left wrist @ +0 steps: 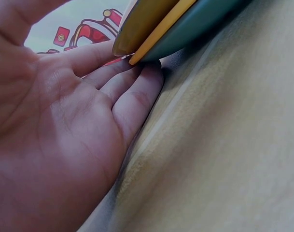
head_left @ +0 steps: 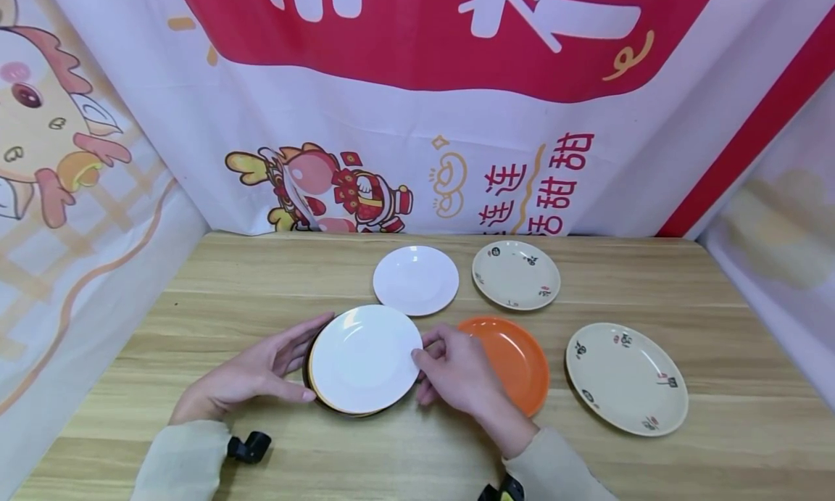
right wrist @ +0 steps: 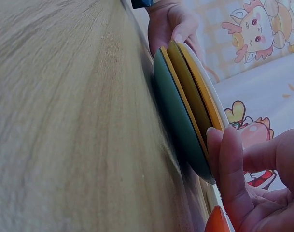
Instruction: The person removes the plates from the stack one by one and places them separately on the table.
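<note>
A stack of plates sits low over the table, topped by a white plate (head_left: pixel 365 359). Below it, yellow-orange edges and a dark green plate (right wrist: pixel 178 116) at the bottom show from the side. My left hand (head_left: pixel 261 370) cups the stack's left side, fingers extended along the far edge and thumb at the near rim. In the left wrist view its fingertips touch the rims from below, palm spread. My right hand (head_left: pixel 459 370) pinches the right rim, thumb on top; its fingers (right wrist: pixel 231 159) cover part of the plate edges in the right wrist view.
An orange plate (head_left: pixel 518 356) lies partly behind my right hand. Farther back are another white plate (head_left: pixel 416 280) and a small cream patterned plate (head_left: pixel 515 275). A larger cream patterned plate (head_left: pixel 626 379) lies at the right. Printed cloth (head_left: pixel 417 124) borders the wooden table (head_left: pixel 287 269).
</note>
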